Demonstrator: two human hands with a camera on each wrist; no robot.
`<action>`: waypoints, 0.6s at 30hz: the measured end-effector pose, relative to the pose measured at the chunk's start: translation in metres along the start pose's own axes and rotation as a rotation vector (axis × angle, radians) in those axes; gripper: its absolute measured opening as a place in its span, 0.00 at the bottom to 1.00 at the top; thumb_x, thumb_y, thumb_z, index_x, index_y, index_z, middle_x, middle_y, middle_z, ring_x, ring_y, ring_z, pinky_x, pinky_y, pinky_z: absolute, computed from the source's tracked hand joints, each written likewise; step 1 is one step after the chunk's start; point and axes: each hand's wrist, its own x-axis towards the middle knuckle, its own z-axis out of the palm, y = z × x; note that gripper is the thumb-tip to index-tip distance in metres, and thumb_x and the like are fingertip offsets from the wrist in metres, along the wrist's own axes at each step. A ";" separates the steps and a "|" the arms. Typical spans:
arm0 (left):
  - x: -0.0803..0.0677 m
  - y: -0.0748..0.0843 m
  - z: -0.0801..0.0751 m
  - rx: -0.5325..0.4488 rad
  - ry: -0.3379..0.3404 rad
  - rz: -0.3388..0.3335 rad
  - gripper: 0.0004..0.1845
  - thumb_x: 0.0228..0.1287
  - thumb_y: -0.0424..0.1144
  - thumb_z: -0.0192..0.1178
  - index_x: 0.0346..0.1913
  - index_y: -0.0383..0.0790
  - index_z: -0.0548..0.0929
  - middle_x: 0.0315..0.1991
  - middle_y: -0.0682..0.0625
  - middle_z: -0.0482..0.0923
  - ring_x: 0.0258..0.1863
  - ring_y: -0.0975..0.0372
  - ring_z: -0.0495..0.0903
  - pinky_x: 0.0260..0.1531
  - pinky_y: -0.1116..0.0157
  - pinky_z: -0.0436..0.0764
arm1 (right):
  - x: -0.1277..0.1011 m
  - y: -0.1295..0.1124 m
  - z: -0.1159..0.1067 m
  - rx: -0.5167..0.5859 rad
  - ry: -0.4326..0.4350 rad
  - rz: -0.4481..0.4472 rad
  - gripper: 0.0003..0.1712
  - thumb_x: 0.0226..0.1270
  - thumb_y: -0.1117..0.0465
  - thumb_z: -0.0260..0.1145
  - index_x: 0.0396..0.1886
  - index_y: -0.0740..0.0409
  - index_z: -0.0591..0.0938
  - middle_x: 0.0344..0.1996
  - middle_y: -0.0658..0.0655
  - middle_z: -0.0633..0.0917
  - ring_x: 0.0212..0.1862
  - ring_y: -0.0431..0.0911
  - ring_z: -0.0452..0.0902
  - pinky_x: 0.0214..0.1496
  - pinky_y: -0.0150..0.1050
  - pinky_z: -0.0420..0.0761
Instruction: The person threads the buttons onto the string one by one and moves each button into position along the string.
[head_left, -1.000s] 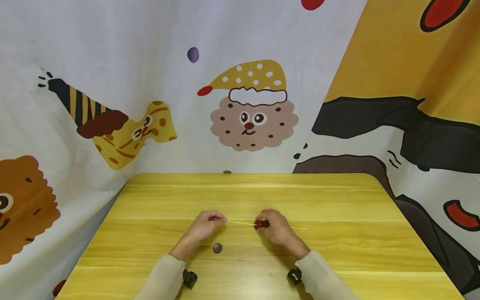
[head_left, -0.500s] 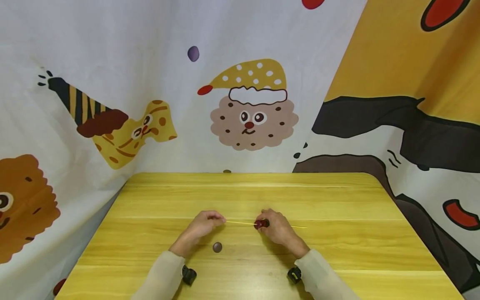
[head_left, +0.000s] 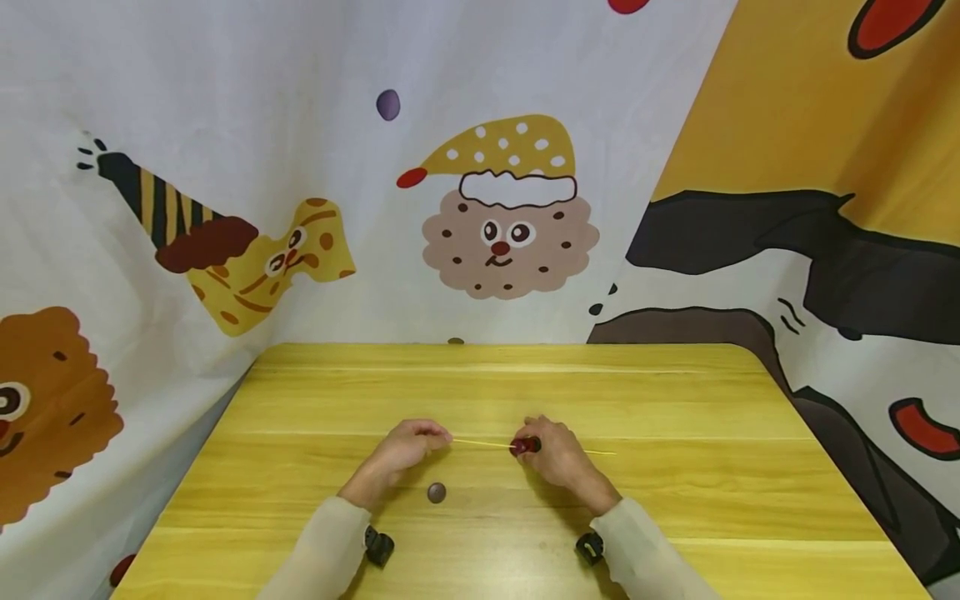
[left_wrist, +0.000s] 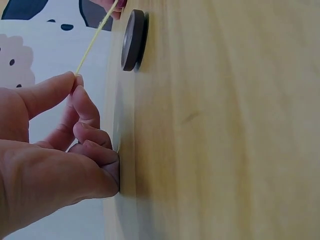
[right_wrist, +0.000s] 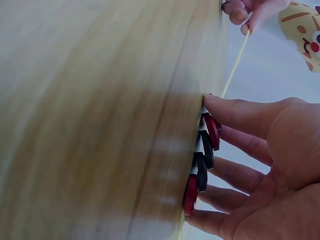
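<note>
The left hand pinched one end of a thin yellow string above the wooden table. The right hand held a row of red and dark buttons threaded on it, while a lone dark button lay between the wrists.

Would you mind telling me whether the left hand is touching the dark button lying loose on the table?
Apart. The head view shows bare tabletop between the left hand and the dark button; that hand pinches the yellow string instead.
</note>
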 end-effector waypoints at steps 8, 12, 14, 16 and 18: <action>0.000 0.001 -0.001 -0.004 -0.017 -0.022 0.11 0.68 0.39 0.61 0.44 0.33 0.83 0.43 0.47 0.79 0.43 0.55 0.73 0.41 0.60 0.72 | 0.001 -0.001 0.000 0.003 -0.009 0.008 0.15 0.54 0.69 0.76 0.43 0.57 0.88 0.61 0.69 0.78 0.66 0.68 0.69 0.65 0.62 0.68; 0.000 0.002 -0.002 -0.014 -0.023 -0.026 0.11 0.68 0.39 0.62 0.44 0.33 0.83 0.42 0.47 0.78 0.42 0.55 0.72 0.40 0.61 0.71 | 0.001 -0.002 -0.001 0.010 -0.009 0.007 0.15 0.53 0.69 0.76 0.42 0.57 0.88 0.60 0.69 0.78 0.66 0.68 0.68 0.65 0.64 0.67; 0.000 0.002 -0.002 -0.018 -0.024 -0.024 0.11 0.68 0.39 0.62 0.44 0.33 0.83 0.42 0.47 0.78 0.42 0.55 0.72 0.40 0.61 0.71 | 0.002 -0.001 0.000 0.006 -0.005 -0.003 0.15 0.53 0.69 0.77 0.42 0.57 0.88 0.60 0.70 0.79 0.65 0.69 0.69 0.64 0.64 0.68; 0.001 0.001 -0.002 -0.019 -0.026 -0.022 0.11 0.68 0.39 0.62 0.44 0.33 0.83 0.42 0.47 0.78 0.42 0.55 0.72 0.40 0.61 0.71 | 0.002 -0.001 0.000 0.006 -0.005 -0.006 0.15 0.53 0.69 0.76 0.42 0.57 0.88 0.60 0.70 0.78 0.65 0.69 0.69 0.64 0.64 0.68; 0.002 0.000 -0.002 -0.018 -0.031 -0.022 0.11 0.68 0.39 0.62 0.43 0.33 0.83 0.42 0.47 0.78 0.42 0.55 0.72 0.41 0.61 0.71 | 0.002 -0.001 0.000 -0.002 -0.005 -0.013 0.15 0.53 0.69 0.76 0.42 0.57 0.88 0.60 0.70 0.79 0.65 0.69 0.69 0.64 0.64 0.68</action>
